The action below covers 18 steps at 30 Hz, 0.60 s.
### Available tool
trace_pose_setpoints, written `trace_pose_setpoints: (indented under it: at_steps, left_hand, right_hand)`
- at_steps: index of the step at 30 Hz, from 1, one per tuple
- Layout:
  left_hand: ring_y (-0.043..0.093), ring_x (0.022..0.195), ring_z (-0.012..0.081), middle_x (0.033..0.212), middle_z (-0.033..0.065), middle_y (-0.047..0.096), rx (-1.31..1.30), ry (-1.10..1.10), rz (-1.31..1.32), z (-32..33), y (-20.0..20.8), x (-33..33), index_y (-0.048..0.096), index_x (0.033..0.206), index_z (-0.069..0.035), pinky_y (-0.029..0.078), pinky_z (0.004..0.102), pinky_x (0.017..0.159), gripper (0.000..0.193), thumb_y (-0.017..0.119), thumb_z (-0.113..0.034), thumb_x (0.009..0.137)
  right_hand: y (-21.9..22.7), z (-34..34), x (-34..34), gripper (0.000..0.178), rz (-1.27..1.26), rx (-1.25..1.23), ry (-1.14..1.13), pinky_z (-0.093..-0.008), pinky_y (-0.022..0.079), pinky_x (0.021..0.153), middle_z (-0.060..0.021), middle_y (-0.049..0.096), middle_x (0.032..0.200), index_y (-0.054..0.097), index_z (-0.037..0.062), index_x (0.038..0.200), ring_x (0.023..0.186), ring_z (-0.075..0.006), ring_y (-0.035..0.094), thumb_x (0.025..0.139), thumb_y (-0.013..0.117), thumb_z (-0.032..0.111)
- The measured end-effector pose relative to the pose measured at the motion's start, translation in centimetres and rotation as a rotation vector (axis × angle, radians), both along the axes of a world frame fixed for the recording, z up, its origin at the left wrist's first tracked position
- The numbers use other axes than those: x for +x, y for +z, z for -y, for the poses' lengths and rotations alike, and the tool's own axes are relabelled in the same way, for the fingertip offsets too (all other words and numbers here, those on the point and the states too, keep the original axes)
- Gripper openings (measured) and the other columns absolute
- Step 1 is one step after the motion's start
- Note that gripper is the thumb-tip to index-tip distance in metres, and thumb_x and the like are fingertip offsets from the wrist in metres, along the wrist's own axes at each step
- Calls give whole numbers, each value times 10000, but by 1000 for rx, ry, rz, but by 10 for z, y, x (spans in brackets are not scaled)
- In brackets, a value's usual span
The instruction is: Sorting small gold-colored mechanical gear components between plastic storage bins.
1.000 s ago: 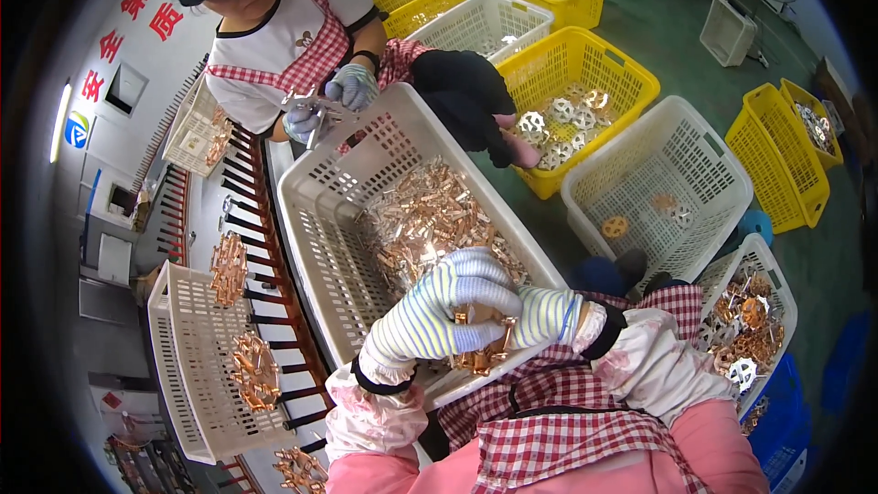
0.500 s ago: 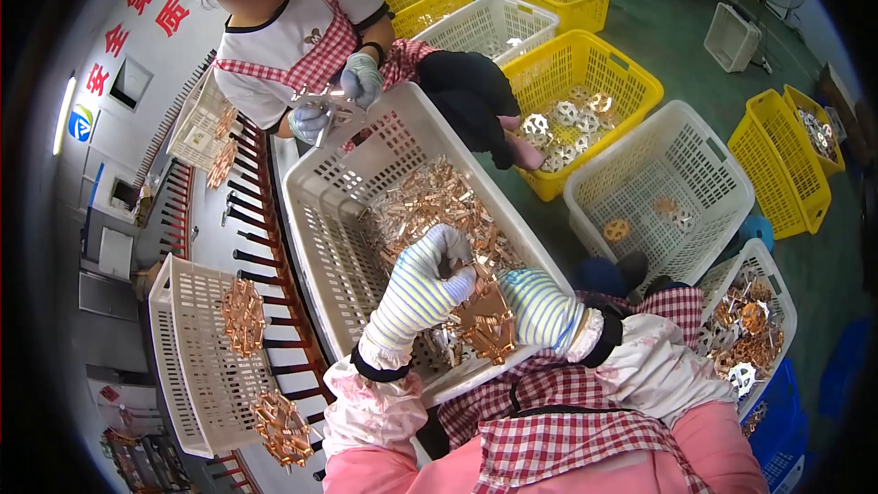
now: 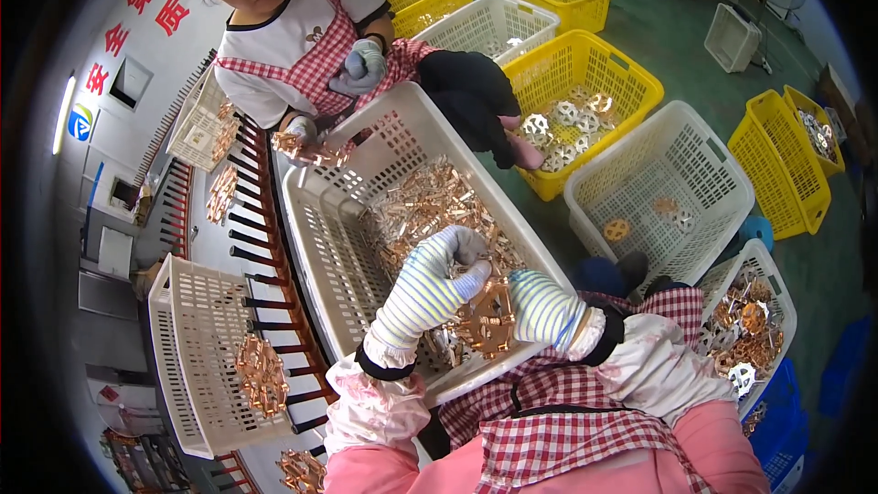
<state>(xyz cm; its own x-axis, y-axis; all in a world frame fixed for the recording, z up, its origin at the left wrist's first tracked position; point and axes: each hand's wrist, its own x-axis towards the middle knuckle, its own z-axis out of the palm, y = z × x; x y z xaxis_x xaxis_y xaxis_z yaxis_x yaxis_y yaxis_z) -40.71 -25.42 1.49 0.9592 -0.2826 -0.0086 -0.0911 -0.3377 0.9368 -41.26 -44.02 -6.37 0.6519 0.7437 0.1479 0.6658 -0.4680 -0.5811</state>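
In a striped glove, my left hand (image 3: pixel 428 289) is closed in a pinch just above a copper-coloured openwork metal part (image 3: pixel 487 318); anything between its fingertips is too small to make out. My right hand (image 3: pixel 545 311), gloved alike, grips that part at its right side, its fingertips mostly hidden. Both hands are over the near end of a large off-white plastic crate (image 3: pixel 315 206). Many small copper and silver metal pieces (image 3: pixel 425 206) lie heaped inside it.
Across the crate a co-worker's gloved hand (image 3: pixel 300 142) holds a copper part. At left, a rack with black prongs (image 3: pixel 261 252) carries hanging copper parts (image 3: pixel 262 375) past a cream basket (image 3: pixel 197 357). On the right stand a yellow crate (image 3: pixel 631 82), a white crate (image 3: pixel 722 220) and a filled basket (image 3: pixel 786 311).
The copper part in my right hand has turned slightly, and my left hand has barely shifted. The co-worker's hands have come apart. Hanging parts at left have moved toward the lower edge.
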Motion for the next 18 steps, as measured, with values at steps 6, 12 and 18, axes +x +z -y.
trace_pose_setpoints:
  at_steps: [6,12,18]
  left_hand:
    - [459,647,78,669,-11,509,-57,96,-51,-4,1,-3,509,733,-40,408,244,603,129,634,-53,766]
    - [527,716,118,750,22,586,40,130,134,-19,4,4,605,840,-16,453,286,687,137,690,-103,778]
    - [543,732,77,776,-5,577,17,5,-98,4,2,-6,610,974,-35,456,237,686,185,654,-102,808]
  right_hand:
    - [8,-3,-4,188,75,297,-101,-432,480,598,-161,580,620,596,7,729,606,-352,581,630,655,155]
    - [-12,3,-2,247,5,229,-75,-459,456,628,-177,561,621,590,38,578,636,-366,564,611,710,252]
    - [0,4,3,351,255,56,199,-440,462,592,-133,564,599,609,37,559,621,-337,578,591,752,356]
